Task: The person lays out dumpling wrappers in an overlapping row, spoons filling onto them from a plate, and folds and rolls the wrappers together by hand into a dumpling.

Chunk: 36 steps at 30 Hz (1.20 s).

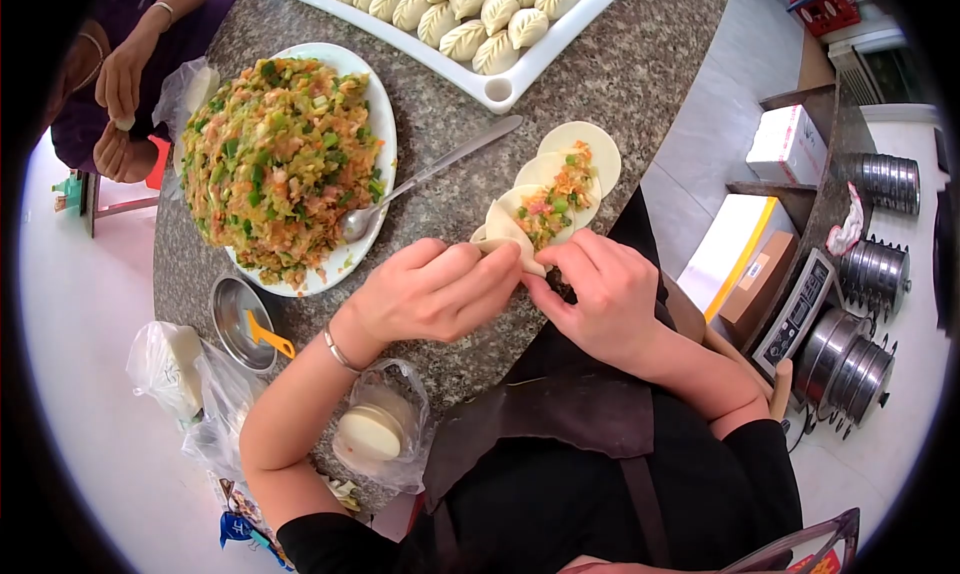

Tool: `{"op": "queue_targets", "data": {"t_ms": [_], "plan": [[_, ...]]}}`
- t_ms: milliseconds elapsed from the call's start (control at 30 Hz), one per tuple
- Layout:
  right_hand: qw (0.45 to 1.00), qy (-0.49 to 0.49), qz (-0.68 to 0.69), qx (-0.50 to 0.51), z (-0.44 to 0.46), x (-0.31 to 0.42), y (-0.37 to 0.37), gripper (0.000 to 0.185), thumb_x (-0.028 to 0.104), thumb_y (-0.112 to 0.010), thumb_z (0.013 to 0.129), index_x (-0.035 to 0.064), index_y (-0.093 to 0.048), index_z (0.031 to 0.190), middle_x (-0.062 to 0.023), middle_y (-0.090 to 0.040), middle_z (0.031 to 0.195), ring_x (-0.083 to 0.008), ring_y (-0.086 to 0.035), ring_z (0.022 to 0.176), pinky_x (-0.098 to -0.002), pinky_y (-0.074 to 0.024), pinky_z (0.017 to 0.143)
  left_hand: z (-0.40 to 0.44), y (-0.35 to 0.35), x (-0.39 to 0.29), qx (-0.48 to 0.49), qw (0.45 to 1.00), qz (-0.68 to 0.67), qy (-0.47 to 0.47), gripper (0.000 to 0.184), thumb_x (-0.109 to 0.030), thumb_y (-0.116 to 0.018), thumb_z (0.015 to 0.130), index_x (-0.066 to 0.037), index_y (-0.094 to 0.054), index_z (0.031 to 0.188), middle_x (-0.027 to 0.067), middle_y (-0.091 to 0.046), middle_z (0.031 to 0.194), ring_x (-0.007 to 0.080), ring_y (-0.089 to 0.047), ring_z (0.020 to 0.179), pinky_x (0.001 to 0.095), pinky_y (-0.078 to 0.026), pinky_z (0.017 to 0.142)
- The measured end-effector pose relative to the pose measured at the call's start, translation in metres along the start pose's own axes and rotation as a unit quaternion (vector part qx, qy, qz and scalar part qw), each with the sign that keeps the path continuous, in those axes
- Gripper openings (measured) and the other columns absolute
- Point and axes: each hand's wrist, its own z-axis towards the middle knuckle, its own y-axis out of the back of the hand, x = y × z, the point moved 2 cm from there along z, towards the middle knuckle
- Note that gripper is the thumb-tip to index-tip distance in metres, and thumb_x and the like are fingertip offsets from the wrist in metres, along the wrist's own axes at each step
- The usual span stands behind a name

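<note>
A folded wrapper [509,230] — pinched two-handed
Left hand [440,289] and right hand [603,292] grip it — heaped filling [280,164] at ten o'clock.

A tray [580,34] of dumplings [465,39] sits at the table's [655,74] far edge. By the left edge, a plate [380,104] holds filling [275,154], a spoon [450,159] across its rim; wrappers [540,169] overlap near the right edge.

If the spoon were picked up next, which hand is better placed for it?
Probably the left hand: it is nearer the spoon, while the overlapping wrappers lie between the spoon and the right hand. Both hands are on a folded wrapper, though.
</note>
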Motion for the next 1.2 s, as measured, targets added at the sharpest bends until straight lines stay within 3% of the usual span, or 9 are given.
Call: {"op": "queue_targets", "data": {"t_ms": [200,267,400,700,900,967,1200], "plan": [[0.998,-0.035,0.051,0.014,-0.001,-0.004,-0.001,0.020,0.021,-0.082,0.079,0.0131,-0.064,0.084,-0.0018,-0.058,0.075,-0.0216,-0.065,0.066,-0.0348,-0.0501,0.056,0.006,0.001,0.003,0.016,1.000,-0.002,0.006,0.032,-0.016,-0.068,0.081,-0.010,-0.075,0.112,-0.0009,-0.072,0.116,0.0099,-0.060,0.083,0.0238,-0.046,0.069],[0.997,-0.034,0.076,0.009,-0.001,-0.006,-0.001,0.018,0.014,-0.084,0.079,0.0108,-0.068,0.088,-0.0009,-0.059,0.072,-0.0181,-0.060,0.058,-0.0325,-0.0469,0.052,0.007,0.000,0.003,0.017,1.000,-0.007,0.008,0.032,-0.016,-0.069,0.082,-0.010,-0.075,0.113,-0.0011,-0.072,0.117,0.0099,-0.060,0.084,0.0239,-0.046,0.069],[0.994,-0.059,0.082,0.029,0.001,-0.006,0.003,0.016,0.018,-0.080,0.083,0.0117,-0.066,0.084,-0.0011,-0.060,0.072,-0.0210,-0.065,0.061,-0.0343,-0.0494,0.053,0.010,0.000,0.004,0.022,1.000,-0.010,0.013,0.034,-0.016,-0.069,0.082,-0.011,-0.074,0.115,-0.0019,-0.072,0.117,0.0100,-0.060,0.087,0.0241,-0.047,0.070],[0.979,-0.121,0.150,0.064,0.001,-0.011,0.007,0.011,0.016,-0.078,0.087,0.0090,-0.069,0.085,-0.0009,-0.064,0.075,-0.0177,-0.066,0.059,-0.0323,-0.0490,0.052,0.013,0.001,0.002,0.031,0.999,-0.003,0.023,0.036,-0.014,-0.069,0.081,-0.011,-0.073,0.117,-0.0019,-0.071,0.117,0.0104,-0.061,0.089,0.0248,-0.048,0.071],[0.991,-0.081,0.100,0.028,0.000,-0.010,0.007,0.013,0.015,-0.078,0.086,0.0116,-0.070,0.094,-0.0015,-0.062,0.079,-0.0184,-0.065,0.061,-0.0323,-0.0491,0.053,0.014,0.004,0.003,0.040,0.999,-0.011,0.023,0.036,-0.013,-0.069,0.081,-0.011,-0.073,0.117,-0.0015,-0.071,0.117,0.0107,-0.062,0.089,0.0250,-0.048,0.070],[0.999,0.015,0.022,-0.023,0.000,-0.004,0.006,0.017,0.015,-0.079,0.083,0.0129,-0.069,0.097,-0.0011,-0.057,0.079,-0.0185,-0.063,0.062,-0.0326,-0.0485,0.053,0.013,0.003,0.002,0.039,0.999,-0.014,0.024,0.036,-0.013,-0.070,0.081,-0.011,-0.073,0.116,-0.0013,-0.071,0.117,0.0108,-0.062,0.089,0.0250,-0.049,0.070],[0.999,0.026,0.006,-0.025,0.002,-0.001,0.007,0.019,0.018,-0.081,0.081,0.0128,-0.069,0.095,-0.0004,-0.055,0.078,-0.0182,-0.063,0.064,-0.0320,-0.0481,0.055,0.012,0.003,0.003,0.042,0.999,-0.018,0.021,0.033,-0.014,-0.070,0.081,-0.011,-0.074,0.114,-0.0003,-0.071,0.118,0.0112,-0.063,0.089,0.0250,-0.049,0.070]]}}
